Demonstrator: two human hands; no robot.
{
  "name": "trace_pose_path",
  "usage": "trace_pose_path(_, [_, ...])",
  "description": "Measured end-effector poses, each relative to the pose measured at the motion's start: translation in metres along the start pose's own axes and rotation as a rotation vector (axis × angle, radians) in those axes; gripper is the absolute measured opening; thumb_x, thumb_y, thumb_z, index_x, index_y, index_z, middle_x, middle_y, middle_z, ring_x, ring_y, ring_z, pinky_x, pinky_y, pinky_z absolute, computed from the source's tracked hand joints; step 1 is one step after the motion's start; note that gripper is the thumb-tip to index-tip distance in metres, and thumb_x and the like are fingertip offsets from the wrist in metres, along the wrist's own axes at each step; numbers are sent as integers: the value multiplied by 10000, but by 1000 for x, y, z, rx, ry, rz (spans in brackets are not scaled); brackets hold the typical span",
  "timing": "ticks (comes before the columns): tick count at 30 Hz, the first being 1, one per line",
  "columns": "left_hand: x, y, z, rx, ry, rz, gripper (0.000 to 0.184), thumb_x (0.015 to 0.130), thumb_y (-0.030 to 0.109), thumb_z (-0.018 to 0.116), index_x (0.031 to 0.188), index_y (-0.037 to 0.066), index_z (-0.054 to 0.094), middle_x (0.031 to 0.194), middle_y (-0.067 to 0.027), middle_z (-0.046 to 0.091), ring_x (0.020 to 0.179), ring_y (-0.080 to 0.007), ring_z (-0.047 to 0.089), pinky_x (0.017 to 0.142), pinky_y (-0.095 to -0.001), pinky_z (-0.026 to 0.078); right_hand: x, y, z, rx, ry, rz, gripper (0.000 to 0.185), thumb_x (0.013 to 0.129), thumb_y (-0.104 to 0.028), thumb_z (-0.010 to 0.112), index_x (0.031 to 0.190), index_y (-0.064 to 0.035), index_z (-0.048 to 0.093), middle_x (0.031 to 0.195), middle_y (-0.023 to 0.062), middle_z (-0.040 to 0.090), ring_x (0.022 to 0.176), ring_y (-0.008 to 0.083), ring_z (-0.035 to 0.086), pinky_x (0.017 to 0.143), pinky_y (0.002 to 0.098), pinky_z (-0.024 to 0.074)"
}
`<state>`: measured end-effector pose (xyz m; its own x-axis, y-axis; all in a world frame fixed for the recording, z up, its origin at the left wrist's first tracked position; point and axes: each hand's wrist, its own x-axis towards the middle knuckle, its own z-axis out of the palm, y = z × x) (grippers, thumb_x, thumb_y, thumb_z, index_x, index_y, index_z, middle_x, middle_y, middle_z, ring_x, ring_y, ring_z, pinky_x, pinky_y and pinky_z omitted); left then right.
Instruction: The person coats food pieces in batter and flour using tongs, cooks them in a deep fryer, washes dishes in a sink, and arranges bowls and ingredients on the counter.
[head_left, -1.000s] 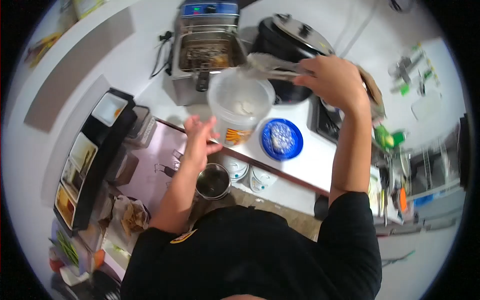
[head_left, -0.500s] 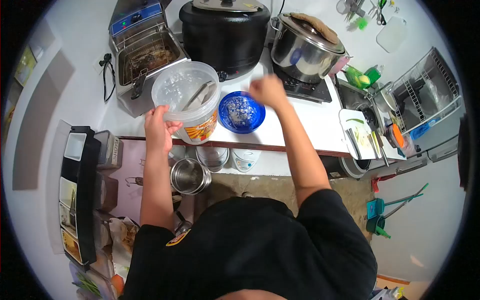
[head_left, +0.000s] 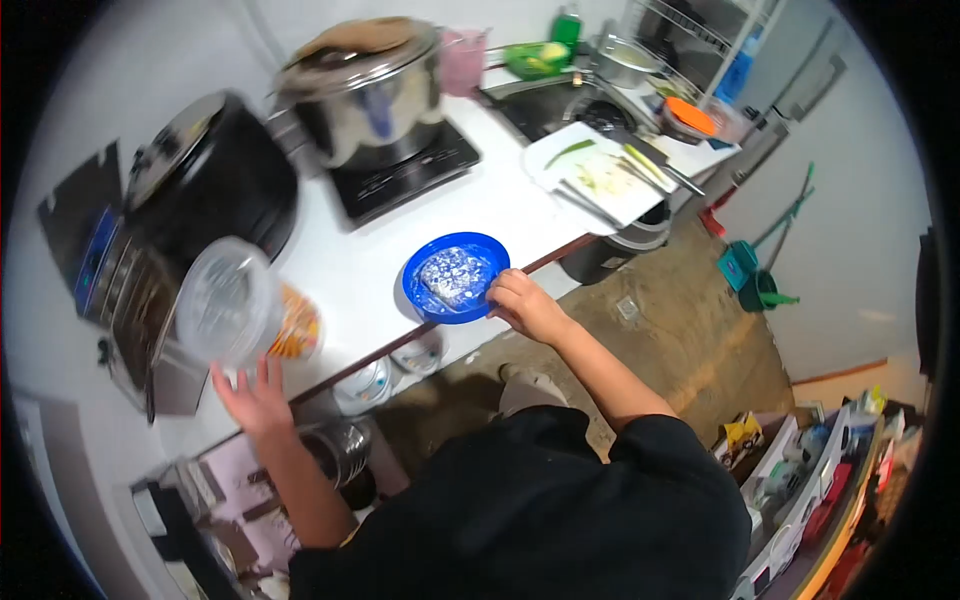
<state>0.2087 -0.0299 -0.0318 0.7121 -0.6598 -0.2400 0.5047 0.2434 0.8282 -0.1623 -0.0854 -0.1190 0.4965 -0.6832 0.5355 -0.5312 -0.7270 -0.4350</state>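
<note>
My right hand (head_left: pixel 525 305) grips the right rim of a blue bowl (head_left: pixel 478 314), fingers over its edge. A white, flour-dusted lump (head_left: pixel 452 277) lies in the bowl, which is at the counter's front edge. My left hand (head_left: pixel 252 397), fingers spread, is beside the lower edge of a translucent plastic tub (head_left: pixel 228 300) with an orange label. Whether its fingertips touch the tub is unclear. The tub's contents are blurred.
Behind stand a black lidded pot (head_left: pixel 215 180), a steel pot (head_left: pixel 370 95) on a black cooktop (head_left: pixel 405 175) and, far left, a fryer (head_left: pixel 135 300). Rightward are a white cutting board (head_left: pixel 600 175) with knives, a sink (head_left: pixel 535 105) and an orange-lidded container (head_left: pixel 690 118).
The view has swung right. My right hand let go of the tongs, which stood in the tub half a second ago, and took hold of the bowl's rim. My left hand's fingers spread at the tub.
</note>
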Motion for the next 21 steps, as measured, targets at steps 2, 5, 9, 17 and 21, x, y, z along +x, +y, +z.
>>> trace_pose_path(2, [-33, -30, 14, 8, -4, -81, 679, 827, 438, 554, 1345, 112, 259, 1363, -158, 168, 1126, -330, 408, 910, -483, 412, -1, 15, -46, 23, 49, 57, 266, 670, -93, 695, 886, -39, 549, 863, 99, 543, 858, 296, 511, 771, 384, 427])
trace_pose_path(5, [-75, -107, 52, 213, -210, -259, 632, 865, 496, 454, 1338, 108, 295, 1350, -137, 263, 1193, -305, 382, 953, -497, 370, 3, 63, -94, 125, 134, -19, 258, 705, -150, 686, 894, -35, 554, 869, 101, 539, 848, 293, 504, 771, 379, 414])
trace_pose_path(9, [-120, -220, 157, 48, -625, -480, 572, 918, 493, 336, 1341, 108, 316, 1304, -71, 431, 1196, -216, 412, 943, -477, 382, 17, 121, -117, 317, 176, -142, 287, 667, -85, 699, 920, -37, 572, 902, 98, 547, 891, 291, 512, 801, 374, 421])
trace_pose_path(17, [-107, -275, 326, 48, -366, -97, 330, 872, 231, 489, 1131, 28, 477, 1102, -81, 551, 997, -206, 562, 853, -350, 466, -27, 212, -153, 66, 222, 282, 373, 715, -153, 701, 1026, -11, 552, 922, 149, 532, 878, 326, 502, 742, 397, 449])
trace_pose_path(21, [-74, -287, 353, -72, -574, -86, 340, 781, 115, 538, 1101, 7, 498, 1117, -99, 544, 1085, -215, 502, 931, -363, 402, -54, 225, -127, -80, -136, 467, 331, 751, -143, 660, 1002, 26, 526, 891, 168, 505, 875, 326, 497, 726, 391, 459])
